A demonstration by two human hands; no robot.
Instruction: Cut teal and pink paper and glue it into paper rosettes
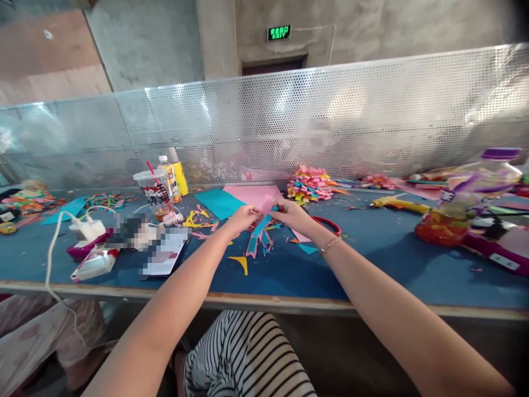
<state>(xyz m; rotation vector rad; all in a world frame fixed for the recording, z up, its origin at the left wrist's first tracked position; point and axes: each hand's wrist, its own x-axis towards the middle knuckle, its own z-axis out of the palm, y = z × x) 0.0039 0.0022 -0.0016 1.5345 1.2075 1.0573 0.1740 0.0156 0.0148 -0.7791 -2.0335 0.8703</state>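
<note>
Over the middle of the blue table (289, 275), my left hand (243, 216) and my right hand (292, 214) pinch a pink and blue paper strip piece (263, 221) between them. Its forked tails hang down toward the table top. Small paper scraps lie beneath and around it. Behind my hands are a pink sheet (243, 193) and a blue sheet (219, 202). Red-handled scissors (329, 223) lie beside my right wrist, partly hidden by it. A pile of pink, yellow and blue paper pieces (309, 184) stands behind my right hand.
To the left are a cup with a red straw (152, 187), a bottle (165, 171), a phone (167, 255) and a charger with a white cable (87, 229). A yellow glue gun (399, 205) and a purple-lidded bottle (450, 209) stand right. A perforated metal panel (256, 132) runs behind.
</note>
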